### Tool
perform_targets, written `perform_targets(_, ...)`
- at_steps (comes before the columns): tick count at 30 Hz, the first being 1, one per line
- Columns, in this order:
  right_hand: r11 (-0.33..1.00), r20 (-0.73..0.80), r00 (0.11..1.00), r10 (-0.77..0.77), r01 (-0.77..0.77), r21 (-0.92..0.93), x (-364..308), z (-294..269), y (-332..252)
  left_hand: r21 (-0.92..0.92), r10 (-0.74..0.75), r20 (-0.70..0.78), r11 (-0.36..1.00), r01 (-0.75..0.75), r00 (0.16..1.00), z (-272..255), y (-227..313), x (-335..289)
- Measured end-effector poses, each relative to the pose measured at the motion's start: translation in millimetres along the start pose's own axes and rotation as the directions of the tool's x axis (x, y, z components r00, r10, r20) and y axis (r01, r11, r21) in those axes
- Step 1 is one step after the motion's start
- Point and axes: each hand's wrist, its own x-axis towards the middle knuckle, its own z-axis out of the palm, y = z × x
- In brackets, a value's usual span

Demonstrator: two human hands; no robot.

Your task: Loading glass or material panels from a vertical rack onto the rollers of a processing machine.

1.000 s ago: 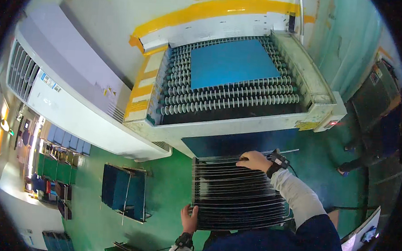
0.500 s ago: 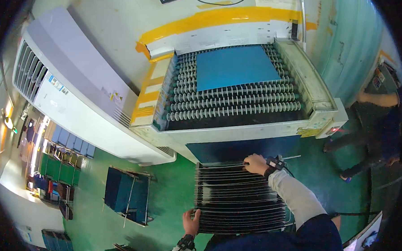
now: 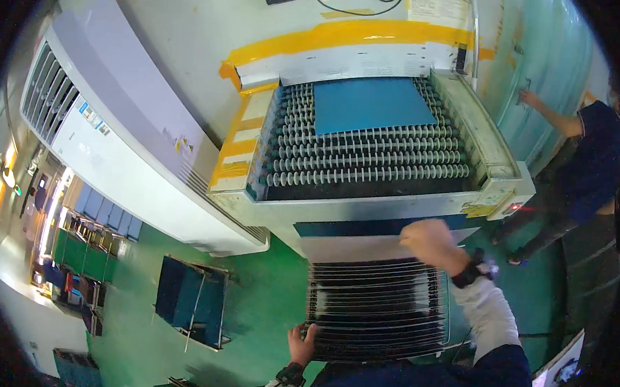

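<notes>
A rack of thin, closely spaced bars with dark gaps (image 3: 377,314) stands right before me. My left hand (image 3: 301,344) is at its near left corner, thumb and fingers apart, the thumb against the rack's side. Over the rack's far right part hovers my right hand (image 3: 433,245), smeared by motion; its fingers look curled, but whether they hold anything does not show. Beside that hand, a pale flat surface (image 3: 349,250) lies at the far end of the rack. A dark blue panel (image 3: 346,227) shows as a strip above it.
Beyond stands a roller conveyor (image 3: 367,158) carrying a blue sheet (image 3: 372,106). A white air conditioner (image 3: 145,165) is at left. On the green floor stands another rack with dark blue panels (image 3: 191,302). At right, a person (image 3: 588,154) reaches toward a translucent curtain (image 3: 536,79).
My right hand has lifted off the bars and moved right. A pale surface now shows where the dark blue panel was. My left hand stays put. The other person has an arm raised.
</notes>
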Motion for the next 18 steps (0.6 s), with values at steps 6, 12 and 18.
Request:
perform_targets(6,0.819,-0.417,0.8,0.432,-0.154,0.552,-33,-116,4,-0.049,0.01,0.059,0.999,-0.007,0.998,-1,8,4)
perform_targets(12,0.638,-0.673,0.409,0.616,0.241,0.731,-28,-140,-17,-0.099,-0.057,0.028,0.993,0.059,0.998,5,-10,6)
perform_targets(18,0.99,-0.86,0.489,0.142,-0.082,0.116,19,-96,-4,-0.067,-0.037,0.076,0.997,0.043,0.996,1,-19,9)
